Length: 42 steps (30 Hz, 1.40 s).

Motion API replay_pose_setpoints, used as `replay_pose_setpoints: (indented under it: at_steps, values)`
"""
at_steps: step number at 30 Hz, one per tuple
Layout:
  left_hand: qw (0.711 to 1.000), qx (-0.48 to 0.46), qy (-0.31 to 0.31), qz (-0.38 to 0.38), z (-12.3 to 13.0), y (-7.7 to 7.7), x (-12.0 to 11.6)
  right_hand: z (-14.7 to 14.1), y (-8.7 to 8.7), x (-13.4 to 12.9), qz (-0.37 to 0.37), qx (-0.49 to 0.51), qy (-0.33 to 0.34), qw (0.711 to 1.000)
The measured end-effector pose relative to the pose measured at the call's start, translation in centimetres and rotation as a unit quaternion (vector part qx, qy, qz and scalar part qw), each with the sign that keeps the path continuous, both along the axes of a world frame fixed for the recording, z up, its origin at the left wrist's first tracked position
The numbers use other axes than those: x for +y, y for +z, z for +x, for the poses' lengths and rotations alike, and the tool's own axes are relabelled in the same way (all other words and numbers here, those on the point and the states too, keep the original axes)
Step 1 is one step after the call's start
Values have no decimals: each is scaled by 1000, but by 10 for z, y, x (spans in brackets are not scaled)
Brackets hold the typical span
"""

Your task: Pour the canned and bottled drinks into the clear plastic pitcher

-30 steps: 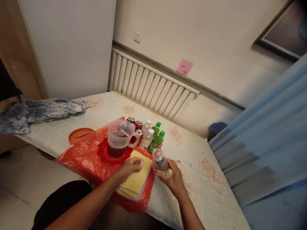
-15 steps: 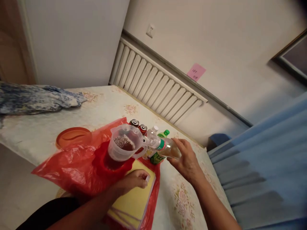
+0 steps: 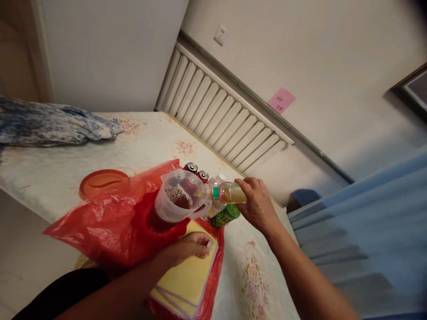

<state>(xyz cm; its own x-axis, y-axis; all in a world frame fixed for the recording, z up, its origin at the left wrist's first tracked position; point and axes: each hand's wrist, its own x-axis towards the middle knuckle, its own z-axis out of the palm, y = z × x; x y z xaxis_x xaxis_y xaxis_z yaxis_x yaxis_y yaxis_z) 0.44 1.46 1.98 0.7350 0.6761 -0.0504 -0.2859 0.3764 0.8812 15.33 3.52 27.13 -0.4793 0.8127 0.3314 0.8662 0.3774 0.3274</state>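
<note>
My right hand (image 3: 258, 202) is wrapped round a clear plastic bottle (image 3: 233, 193) with a green and red label band and yellowish liquid inside. The bottle lies almost level, its neck over the rim of a translucent plastic pitcher (image 3: 167, 209). Dark, bubbly liquid fills part of the pitcher, which stands on a red plastic piece (image 3: 140, 220). Closed fingers of my left hand (image 3: 193, 246) hold a small white thing (image 3: 209, 244), too hidden to name, above a yellow booklet (image 3: 187, 280). Just beyond the pitcher's handle, a green can (image 3: 226, 216) is partly covered.
A red plastic bag (image 3: 100, 226) spreads over the floral tablecloth (image 3: 250, 249). Behind the pitcher are two drink cans (image 3: 191, 167) and a white-capped bottle (image 3: 220, 178). An orange-red lid (image 3: 104, 183) lies left, near a bundled blue-white cloth (image 3: 56, 124). A radiator (image 3: 216, 106) lines the wall.
My right hand has raised the bottle's base, bringing it level, and its liquid has run toward the neck at the pitcher. My left hand stays nearly still; the view has shifted slightly.
</note>
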Motion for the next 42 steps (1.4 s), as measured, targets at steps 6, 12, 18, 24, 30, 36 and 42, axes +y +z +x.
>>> replay_pose_setpoints:
  at_steps: [6, 12, 18, 24, 30, 36, 42]
  values:
    - [1000, -25, -3, -10, -8, 19, -4, -5, 6, 2, 17, -40, -15, 999]
    - [999, -27, -10, -20, -11, 20, -5, -11, 13, 4, 29, -70, -26, 997]
    - [1000, -26, -15, -7, -11, 21, -5, -18, 20, 10, 62, -102, 5, 993]
    - [1000, -18, -8, -8, -9, 14, -4, -34, 29, 13, 86, -145, 49, 984]
    - [1000, -24, -10, -17, -7, 15, -5, -48, 37, 11, 92, -176, 68, 978]
    - [1000, -19, -10, -15, -7, 14, -5, -61, 41, 10, 97, -183, 76, 975]
    - [1000, -18, -5, -12, -5, 6, -2, -66, 40, 12, 98, -192, 87, 973]
